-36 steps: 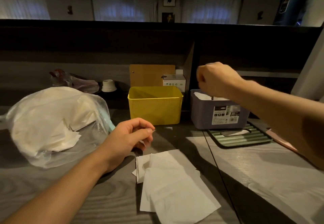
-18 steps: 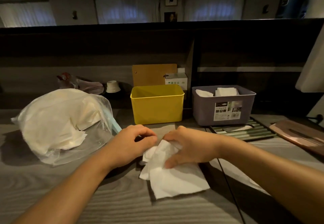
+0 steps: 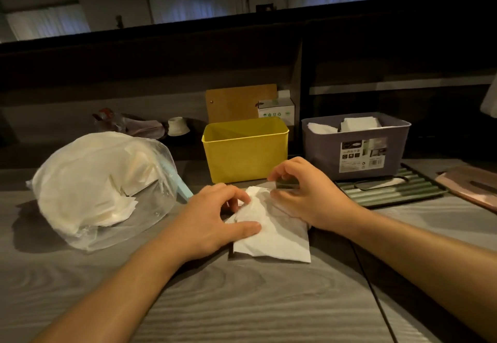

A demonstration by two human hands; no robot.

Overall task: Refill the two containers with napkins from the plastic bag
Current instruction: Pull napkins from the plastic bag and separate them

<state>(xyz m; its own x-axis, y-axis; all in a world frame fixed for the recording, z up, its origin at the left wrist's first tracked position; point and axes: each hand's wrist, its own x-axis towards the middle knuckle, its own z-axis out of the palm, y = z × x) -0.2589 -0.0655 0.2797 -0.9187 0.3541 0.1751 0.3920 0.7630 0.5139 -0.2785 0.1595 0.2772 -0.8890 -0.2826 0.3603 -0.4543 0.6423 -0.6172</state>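
both grips [image 3: 215,216] [image 3: 304,195] pinch napkins [image 3: 271,235] | grey woodgrain table [image 3: 242,302] | dim room

One head-worn wide-angle camera looks forward and down along the grey wood-grain table [image 3: 242,302], close above the person's forearms. It faces the far dark wooden partition [image 3: 161,68], edges bowed by the lens.

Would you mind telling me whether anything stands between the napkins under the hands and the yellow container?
Nothing visible does. The napkins lie on the table just in front of the yellow container, whose top is open. Only the left hand and right hand are on them.
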